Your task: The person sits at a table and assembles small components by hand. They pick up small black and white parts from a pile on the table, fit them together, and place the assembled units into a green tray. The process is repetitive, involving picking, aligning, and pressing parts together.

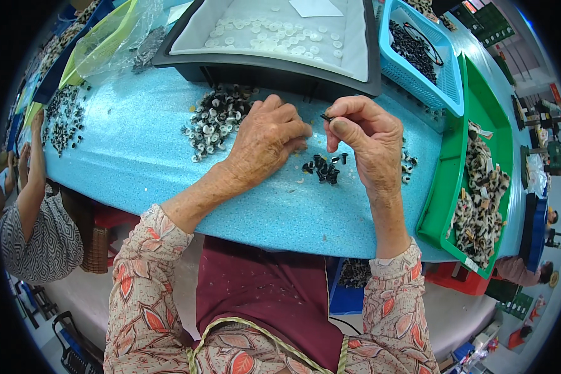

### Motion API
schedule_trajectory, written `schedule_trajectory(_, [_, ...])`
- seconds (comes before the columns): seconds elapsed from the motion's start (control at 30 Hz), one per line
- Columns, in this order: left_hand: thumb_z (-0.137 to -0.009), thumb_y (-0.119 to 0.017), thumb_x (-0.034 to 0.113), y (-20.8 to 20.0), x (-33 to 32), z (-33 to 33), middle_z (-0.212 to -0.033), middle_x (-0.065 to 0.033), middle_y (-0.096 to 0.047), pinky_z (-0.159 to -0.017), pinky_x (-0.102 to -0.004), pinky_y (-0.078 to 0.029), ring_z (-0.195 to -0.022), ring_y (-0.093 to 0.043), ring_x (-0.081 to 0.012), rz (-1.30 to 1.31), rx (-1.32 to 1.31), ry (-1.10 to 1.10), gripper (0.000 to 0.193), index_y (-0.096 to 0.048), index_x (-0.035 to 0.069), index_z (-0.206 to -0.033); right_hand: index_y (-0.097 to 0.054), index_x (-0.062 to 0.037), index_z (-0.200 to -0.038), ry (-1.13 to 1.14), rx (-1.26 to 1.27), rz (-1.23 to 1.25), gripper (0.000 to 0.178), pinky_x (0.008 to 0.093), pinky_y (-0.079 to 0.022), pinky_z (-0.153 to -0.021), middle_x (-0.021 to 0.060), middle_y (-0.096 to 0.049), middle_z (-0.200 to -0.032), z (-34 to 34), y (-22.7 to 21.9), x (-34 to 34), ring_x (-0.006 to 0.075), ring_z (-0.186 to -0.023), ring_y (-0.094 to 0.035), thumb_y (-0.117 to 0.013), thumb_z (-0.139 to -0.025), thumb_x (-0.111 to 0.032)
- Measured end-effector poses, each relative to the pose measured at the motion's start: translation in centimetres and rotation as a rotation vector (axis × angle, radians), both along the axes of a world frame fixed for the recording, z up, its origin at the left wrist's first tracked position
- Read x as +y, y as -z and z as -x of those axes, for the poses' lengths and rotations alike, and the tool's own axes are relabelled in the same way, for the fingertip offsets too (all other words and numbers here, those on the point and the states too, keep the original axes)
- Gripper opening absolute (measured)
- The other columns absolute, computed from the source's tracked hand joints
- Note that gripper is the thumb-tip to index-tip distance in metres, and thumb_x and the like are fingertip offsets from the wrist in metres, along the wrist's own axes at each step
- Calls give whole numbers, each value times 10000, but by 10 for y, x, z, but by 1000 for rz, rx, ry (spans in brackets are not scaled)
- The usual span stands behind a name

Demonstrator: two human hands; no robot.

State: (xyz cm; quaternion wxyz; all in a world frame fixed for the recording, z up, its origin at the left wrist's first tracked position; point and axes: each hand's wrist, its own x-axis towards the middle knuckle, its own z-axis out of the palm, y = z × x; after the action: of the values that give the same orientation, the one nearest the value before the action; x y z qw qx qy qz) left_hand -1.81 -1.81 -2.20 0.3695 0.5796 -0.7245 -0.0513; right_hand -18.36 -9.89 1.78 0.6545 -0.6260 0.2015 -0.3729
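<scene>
Right grip (377, 140): pinches small black piece (326, 117).
Left grip (265, 140): fingers curled; cannot tell whether holding anything.
Worktop (131, 149): black parts (325, 172) near right grip.

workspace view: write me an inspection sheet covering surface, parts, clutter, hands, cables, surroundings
Surface: blue speckled table, small bits scattered on it
Parts: black pieces between the hands; black-and-white pile beside the left hand; white discs in the black tray
Clutter: clear bag at upper left; blue basket and green tray, both filled, at right
Hands: right hand pinches a dark piece; left hand's fingers curled, contents hidden
Cables: thin dark line beside the apron, possibly a cord
Surroundings: another person at left
</scene>
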Motion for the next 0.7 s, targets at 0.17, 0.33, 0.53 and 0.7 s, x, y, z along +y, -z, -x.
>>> schedule_trajectory(0.17, [-673, -729, 59, 2, 0, 0, -763, -1, -590, -731, -342, -405, -767, -525, -200, -11, -21, 17, 156, -670, 96, -812, -655, 1, -902, 10, 50, 35, 103, 200, -484, -538, 28, -630, -707, 1, -1, 1, 74, -589, -577, -684, -822, -57])
schedule_trajectory(0.33, [-730, -690, 25, -8, -3, -7, -793, -22, -618, -659, -280, -446, -738, -576, -138, -70, 268, -37, 101, -653, 77, -808, -654, 2, -901, 28, 151, 1, 85, 201, -483, -535, 31, -634, -707, 2, 1, -3, 72, -585, -576, -670, -823, -29])
schedule_trajectory(0.53, [-868, -644, 111, -15, 0, -14, -802, -38, -642, -634, -214, -482, -713, -605, -90, -412, 1182, 73, 109, -600, 31, -928, -650, 10, -901, -14, 162, -36, 93, 200, -499, -543, 44, -643, -721, -2, 5, 2, 75, -596, -592, -671, -813, -13])
schedule_trajectory(0.7, [-873, -645, 108, -14, 3, -16, -796, -60, -657, -594, -200, -489, -690, -621, -93, -466, 1362, 100, 112, -613, 8, -914, -651, 6, -897, -36, 209, 1, 96, 199, -502, -552, 35, -641, -723, -5, 3, 5, 76, -610, -600, -676, -807, -15])
